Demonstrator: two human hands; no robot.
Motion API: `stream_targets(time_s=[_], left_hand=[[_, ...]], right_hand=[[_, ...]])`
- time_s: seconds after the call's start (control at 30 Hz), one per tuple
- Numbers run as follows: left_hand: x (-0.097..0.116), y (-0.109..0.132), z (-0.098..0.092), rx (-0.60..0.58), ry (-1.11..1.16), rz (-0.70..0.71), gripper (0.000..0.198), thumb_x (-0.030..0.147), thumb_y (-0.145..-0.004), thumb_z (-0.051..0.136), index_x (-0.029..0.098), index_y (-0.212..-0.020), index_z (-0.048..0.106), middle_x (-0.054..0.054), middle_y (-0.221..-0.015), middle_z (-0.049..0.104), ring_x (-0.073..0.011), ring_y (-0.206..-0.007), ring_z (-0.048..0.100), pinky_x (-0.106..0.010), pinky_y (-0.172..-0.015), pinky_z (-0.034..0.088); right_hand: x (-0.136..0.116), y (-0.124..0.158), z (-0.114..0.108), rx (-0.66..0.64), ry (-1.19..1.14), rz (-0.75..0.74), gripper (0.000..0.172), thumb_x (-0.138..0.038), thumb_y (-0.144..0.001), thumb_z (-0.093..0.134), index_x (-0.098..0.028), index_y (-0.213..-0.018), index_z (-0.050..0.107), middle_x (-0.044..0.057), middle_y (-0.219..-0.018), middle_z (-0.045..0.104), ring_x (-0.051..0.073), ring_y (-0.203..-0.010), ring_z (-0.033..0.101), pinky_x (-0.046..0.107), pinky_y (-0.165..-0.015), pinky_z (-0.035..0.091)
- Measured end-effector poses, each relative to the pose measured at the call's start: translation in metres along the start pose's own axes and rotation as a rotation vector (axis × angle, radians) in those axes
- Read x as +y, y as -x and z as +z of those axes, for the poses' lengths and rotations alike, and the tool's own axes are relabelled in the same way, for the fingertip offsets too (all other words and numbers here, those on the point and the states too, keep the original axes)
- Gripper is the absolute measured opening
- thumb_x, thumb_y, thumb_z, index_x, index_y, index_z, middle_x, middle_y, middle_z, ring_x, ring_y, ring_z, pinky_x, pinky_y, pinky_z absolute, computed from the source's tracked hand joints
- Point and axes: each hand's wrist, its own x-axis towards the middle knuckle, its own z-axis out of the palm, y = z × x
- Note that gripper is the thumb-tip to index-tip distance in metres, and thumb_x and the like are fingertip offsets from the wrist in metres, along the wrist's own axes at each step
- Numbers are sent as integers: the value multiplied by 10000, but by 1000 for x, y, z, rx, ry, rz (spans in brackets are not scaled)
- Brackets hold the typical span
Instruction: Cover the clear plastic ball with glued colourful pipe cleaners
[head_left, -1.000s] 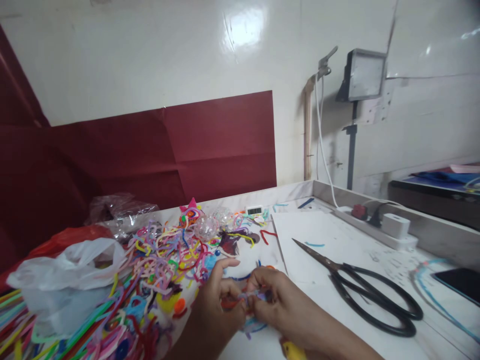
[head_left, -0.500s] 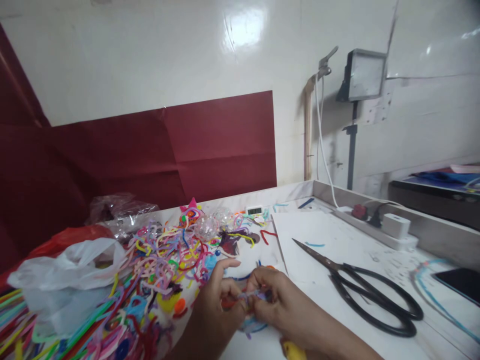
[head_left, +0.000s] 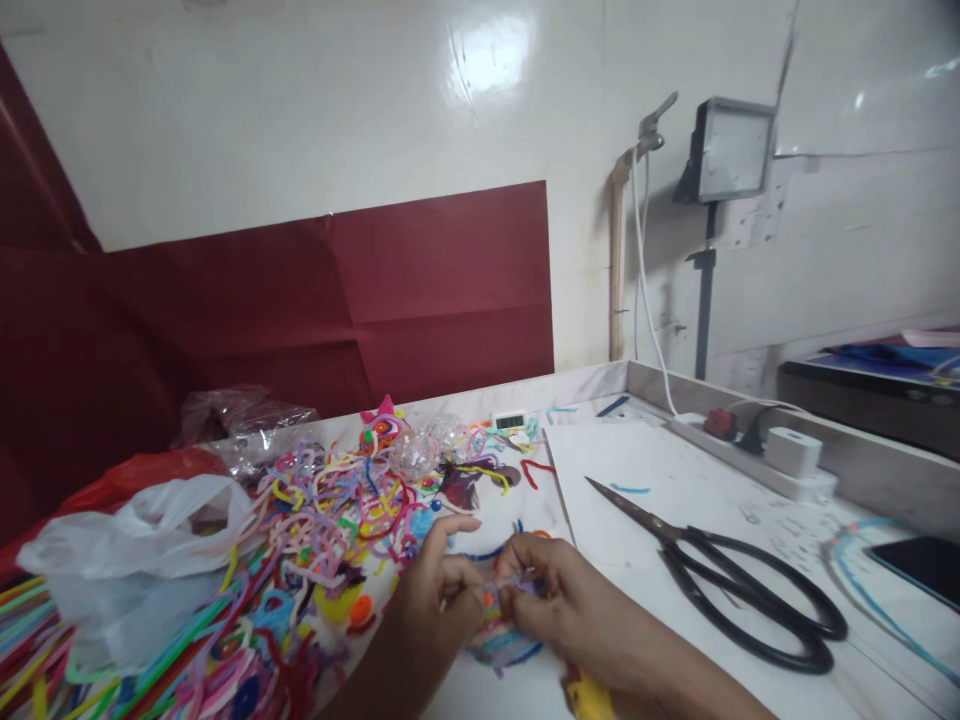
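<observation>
In front of me is a rounded, multicoloured piece made of pipe cleaners (head_left: 506, 650), with blue, red and orange strands showing. My left hand (head_left: 439, 605) grips its left side with curled fingers, one finger stretched out above. From the right, my right hand (head_left: 551, 600) pinches a pale purple strand at its top between thumb and forefinger. The fingers hide much of the piece. Below my right wrist a yellow object (head_left: 589, 698) shows in part; its kind is unclear.
A tangled heap of pipe cleaners (head_left: 322, 510) spreads to the left, beside a white plastic bag (head_left: 135, 570). Large black-handled scissors (head_left: 720, 570) lie on the right, near a phone (head_left: 922, 565) and a power strip (head_left: 750, 455). A small digital clock (head_left: 510, 421) stands behind.
My left fingertips have drawn slightly left and down from my right fingertips, so more of the piece's striped front shows. My right hand has barely shifted.
</observation>
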Motion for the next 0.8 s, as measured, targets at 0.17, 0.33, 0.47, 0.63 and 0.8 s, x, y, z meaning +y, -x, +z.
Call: stream_targets(time_s=[0.17,0.33,0.47,0.63,0.8], left_hand=[[4,3,-2,-58,41,-10,516,204,-703,622,166,-1166,398,86,-569,549,-89,-493,435,-221,-512,322],[13,6,-5,-122,60,-61,538,190,-743,633,160,-1215,378,65,-618,597,-95,-529,482,-234,-543,356],[16,5,-8,-171,54,-85,585,212,-740,653,148,-1242,360,62,-606,601,-104,-532,495,-237,-541,359],[13,5,-13,-218,16,-71,611,222,-761,664,154,-1274,340,46,-630,613,-125,-575,526,-255,-571,384],[10,5,-17,-240,10,-83,601,204,-771,666,168,-1282,352,50,-635,612,-127,-577,533,-256,-576,403]], right_hand=[[1,-2,0,-8,-7,4,55,-173,-740,510,-186,-791,525,-83,-563,416,46,-417,319,164,-399,243],[0,-1,-1,-20,8,4,45,-163,-753,504,-186,-782,530,-80,-572,434,47,-418,354,165,-399,259],[-2,1,-3,-30,5,16,54,-148,-746,505,-187,-768,536,-90,-543,423,49,-408,359,170,-408,274],[-1,0,-3,-48,0,8,79,-130,-717,519,-176,-771,553,-92,-549,423,46,-417,351,165,-417,289],[3,0,-4,-62,2,-17,105,-133,-708,509,-164,-788,570,-67,-593,462,67,-483,393,171,-444,307]])
